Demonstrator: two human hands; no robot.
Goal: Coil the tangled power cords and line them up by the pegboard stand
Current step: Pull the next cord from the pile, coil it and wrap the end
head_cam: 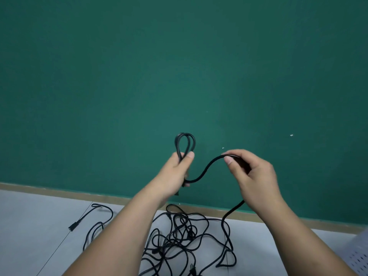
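A green wall point(179, 66) fills most of the view. It meets a grey floor point(29, 226) along a tan baseboard point(59, 193).

The tangle of cords point(179, 236) lies on the floor near the baseboard, between the forearms. It is unsorted, with several strands crossing. One stray strand runs left and ends in a plug point(72, 227) that lies apart from the heap. A corner of a white pegboard point(360, 261) shows at the lower right edge.

The left hand point(177, 172) is raised in front of the wall. Its fingers point(190, 155) are curled round a small coil point(185, 140) of about two loops that stands above the fist. The right hand point(253, 172) pinches the cord point(207, 168) that arcs between the hands. Its fingers point(229, 160) are closed on it at the crest. From there the cord drops into the tangle.

Judgement: coiling is at an early stage, and no finished coil is visible by the pegboard.

Risks:
- The trailing length passes through the heap, so further pulling may tighten a knot or drag other cords along.
- A loose left-hand hold would let the loops spring open.
- Twist in the cord may produce uneven loops.
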